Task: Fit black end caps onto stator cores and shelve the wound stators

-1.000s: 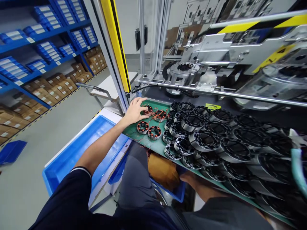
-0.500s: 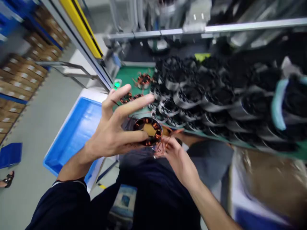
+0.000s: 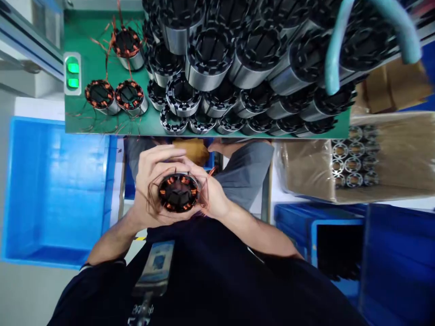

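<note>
Between my two hands, in front of my body, is a motor stator [image 3: 179, 194] with copper windings and a black inner liner, its open end facing up. My left hand [image 3: 146, 190] is wrapped round its left side, and my right hand [image 3: 212, 192] closes on its right side. Thin loose copper wires stick out round the stator and pass over the fingers. Three wound stators stand on the green bench top: one at the back [image 3: 127, 47] and two nearer the front edge, a left one [image 3: 101, 96] and a right one [image 3: 132, 96].
Stacked unwound stators [image 3: 210, 59] cover much of the green bench [image 3: 79, 113]. A blue tub [image 3: 61, 190] lies at left. At right are a carton [image 3: 401, 158] with metal cores and blue crates [image 3: 397, 258]. A light-blue curved handle [image 3: 335, 50] hangs over the stack; a switch [image 3: 72, 73] glows green.
My view has swung round to look more squarely down. My left fingers, spread before, now wrap the stator, and my right hand has moved from its wires to its side.
</note>
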`<control>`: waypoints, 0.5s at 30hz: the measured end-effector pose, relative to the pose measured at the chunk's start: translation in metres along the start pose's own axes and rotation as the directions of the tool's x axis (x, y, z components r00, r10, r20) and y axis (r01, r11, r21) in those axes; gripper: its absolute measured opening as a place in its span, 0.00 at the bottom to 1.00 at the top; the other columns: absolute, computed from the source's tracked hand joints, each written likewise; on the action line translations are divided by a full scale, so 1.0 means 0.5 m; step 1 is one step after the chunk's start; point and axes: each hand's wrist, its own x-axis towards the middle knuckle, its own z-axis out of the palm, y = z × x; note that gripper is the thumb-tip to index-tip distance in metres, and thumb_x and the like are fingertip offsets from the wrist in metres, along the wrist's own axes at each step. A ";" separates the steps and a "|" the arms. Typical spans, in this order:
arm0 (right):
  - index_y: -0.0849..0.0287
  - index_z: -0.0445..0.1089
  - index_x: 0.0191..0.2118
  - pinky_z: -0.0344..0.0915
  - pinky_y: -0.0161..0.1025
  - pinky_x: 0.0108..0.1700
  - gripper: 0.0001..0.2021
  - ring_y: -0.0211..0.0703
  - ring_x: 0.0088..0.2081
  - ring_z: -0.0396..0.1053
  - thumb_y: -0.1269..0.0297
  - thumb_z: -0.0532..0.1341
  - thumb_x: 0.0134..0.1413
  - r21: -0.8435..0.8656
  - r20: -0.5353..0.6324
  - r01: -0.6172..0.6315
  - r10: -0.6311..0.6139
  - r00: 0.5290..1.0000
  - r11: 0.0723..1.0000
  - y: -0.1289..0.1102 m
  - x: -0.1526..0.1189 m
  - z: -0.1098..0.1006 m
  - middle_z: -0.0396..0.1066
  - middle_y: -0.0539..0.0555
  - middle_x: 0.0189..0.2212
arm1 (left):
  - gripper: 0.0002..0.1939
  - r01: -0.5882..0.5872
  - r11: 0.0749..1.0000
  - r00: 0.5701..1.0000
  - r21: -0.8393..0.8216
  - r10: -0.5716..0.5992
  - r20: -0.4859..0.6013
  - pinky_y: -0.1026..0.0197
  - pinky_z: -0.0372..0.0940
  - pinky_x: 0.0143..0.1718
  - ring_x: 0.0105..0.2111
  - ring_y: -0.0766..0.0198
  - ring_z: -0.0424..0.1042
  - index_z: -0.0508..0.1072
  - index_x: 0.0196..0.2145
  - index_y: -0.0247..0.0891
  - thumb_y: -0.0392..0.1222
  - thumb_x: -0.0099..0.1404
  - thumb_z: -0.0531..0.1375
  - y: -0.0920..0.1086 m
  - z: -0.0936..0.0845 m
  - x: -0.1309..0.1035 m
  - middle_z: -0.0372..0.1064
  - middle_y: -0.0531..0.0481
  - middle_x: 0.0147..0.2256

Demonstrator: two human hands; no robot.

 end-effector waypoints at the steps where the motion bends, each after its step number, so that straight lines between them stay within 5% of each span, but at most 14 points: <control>1: 0.51 0.79 0.52 0.80 0.42 0.57 0.15 0.44 0.49 0.79 0.47 0.67 0.71 -0.025 -0.022 0.066 -0.067 0.998 0.997 -0.009 -0.004 -0.012 0.81 0.51 0.48 | 0.44 0.013 1.000 1.000 -0.011 -0.013 0.001 0.35 0.77 0.68 0.64 0.39 0.78 0.81 0.62 0.46 0.68 0.55 0.83 -0.001 -0.004 0.001 0.79 0.41 0.61; 6: 0.50 0.82 0.60 0.80 0.41 0.55 0.16 0.44 0.50 0.80 0.52 0.67 0.75 -0.371 0.037 0.316 -0.326 0.945 0.873 -0.082 -0.043 -0.058 0.84 0.53 0.52 | 0.38 0.117 0.979 0.993 -0.165 -0.110 0.053 0.44 0.81 0.58 0.59 0.45 0.81 0.82 0.58 0.44 0.68 0.59 0.81 -0.012 -0.014 0.006 0.79 0.41 0.57; 10: 0.53 0.85 0.54 0.78 0.40 0.49 0.07 0.42 0.44 0.81 0.63 0.70 0.78 -0.775 0.289 0.463 -0.409 0.865 0.431 -0.135 -0.086 -0.048 0.85 0.53 0.45 | 0.32 0.169 0.930 0.983 -0.325 -0.135 0.124 0.45 0.80 0.59 0.56 0.48 0.84 0.83 0.56 0.43 0.61 0.61 0.81 -0.015 -0.004 0.014 0.83 0.42 0.55; 13: 0.58 0.83 0.55 0.75 0.38 0.44 0.07 0.39 0.40 0.78 0.70 0.69 0.78 -0.846 0.449 0.514 -0.331 0.830 0.142 -0.165 -0.115 -0.044 0.83 0.54 0.41 | 0.34 0.183 0.879 0.982 -0.440 -0.148 0.114 0.39 0.81 0.57 0.52 0.45 0.88 0.80 0.59 0.45 0.58 0.61 0.83 -0.019 0.003 0.009 0.88 0.43 0.53; 15: 0.61 0.82 0.56 0.75 0.38 0.44 0.08 0.39 0.40 0.77 0.70 0.68 0.79 -0.855 0.498 0.518 -0.224 0.838 0.036 -0.178 -0.134 -0.053 0.81 0.55 0.40 | 0.36 0.260 0.816 0.965 -0.516 -0.242 0.104 0.41 0.84 0.49 0.48 0.44 0.90 0.76 0.56 0.48 0.55 0.57 0.86 -0.026 0.006 -0.002 0.89 0.45 0.50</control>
